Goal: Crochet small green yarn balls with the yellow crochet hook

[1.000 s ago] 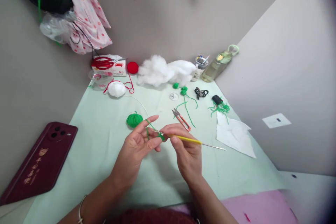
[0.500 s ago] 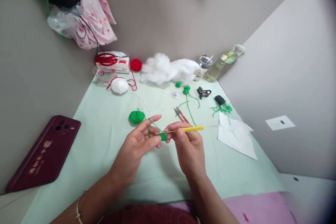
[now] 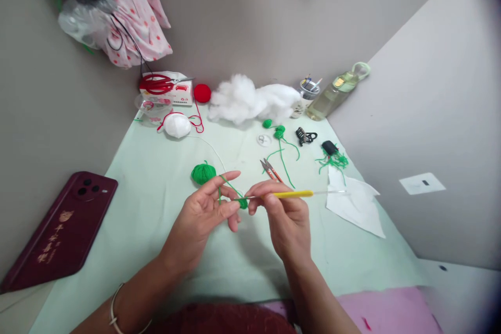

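Note:
Between thumb and fingers, my left hand (image 3: 205,214) pinches a small green crochet piece (image 3: 243,203). Green yarn runs over its raised index finger, and a green yarn ball (image 3: 203,173) lies just behind it on the table. My right hand (image 3: 287,219) grips a crochet hook (image 3: 293,194) with a yellow handle; its thin metal shaft reaches left to the green piece. The hook's other metal end points right, over a white sheet (image 3: 354,203). Behind my right hand lie orange-handled thread snips (image 3: 271,170).
White stuffing (image 3: 250,100) sits along the wall, beside a red yarn ball (image 3: 202,93) and a white yarn ball (image 3: 177,125). Red scissors (image 3: 156,84) rest on a box. A black hair claw (image 3: 306,136), a bottle (image 3: 338,91) and green yarn scraps (image 3: 332,159) are to the right; a maroon phone (image 3: 62,229) is left.
My right hand and the crochet hook have shifted slightly right, with the hook lying more level. My left hand still holds the green piece. The view has moved a little.

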`<state>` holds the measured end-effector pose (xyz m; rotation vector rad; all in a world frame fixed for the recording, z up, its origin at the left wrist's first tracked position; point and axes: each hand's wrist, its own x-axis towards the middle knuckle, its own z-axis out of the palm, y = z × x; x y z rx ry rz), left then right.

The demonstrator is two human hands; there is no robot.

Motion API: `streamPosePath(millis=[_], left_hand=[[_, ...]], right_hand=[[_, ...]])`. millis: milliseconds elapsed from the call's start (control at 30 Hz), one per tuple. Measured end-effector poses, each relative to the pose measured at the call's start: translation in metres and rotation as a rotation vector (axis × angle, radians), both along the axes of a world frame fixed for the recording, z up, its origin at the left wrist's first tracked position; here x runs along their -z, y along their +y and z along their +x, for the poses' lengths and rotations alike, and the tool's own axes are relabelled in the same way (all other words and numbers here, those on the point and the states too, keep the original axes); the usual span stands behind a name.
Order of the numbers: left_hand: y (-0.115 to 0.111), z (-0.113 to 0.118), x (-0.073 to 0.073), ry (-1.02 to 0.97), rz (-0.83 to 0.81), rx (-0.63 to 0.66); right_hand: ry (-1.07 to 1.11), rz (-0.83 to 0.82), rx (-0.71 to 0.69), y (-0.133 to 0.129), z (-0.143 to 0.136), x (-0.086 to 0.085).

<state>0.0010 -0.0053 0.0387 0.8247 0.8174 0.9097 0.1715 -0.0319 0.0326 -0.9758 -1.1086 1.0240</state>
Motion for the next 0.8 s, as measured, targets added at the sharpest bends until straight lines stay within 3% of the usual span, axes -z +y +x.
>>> streamPosePath(millis=[267,567,800], left_hand=[[-0.0018,0.0018,-0.0031,-0.08,-0.082,-0.027],[0.0002,0.0029,0.001,-0.091,-0.085,0.019],[0.0007,-0.0007,0.0016,-0.01,-0.032,0.009]], right_hand=[[0.155,-0.058,-0.13,0.0051,-0.0014,0.0049],[-0.063,-0.005,0.029,-0.0016,-0.005,0.002],[0.214,-0.051,-0.039,0.0028,-0.0027,0.0044]])
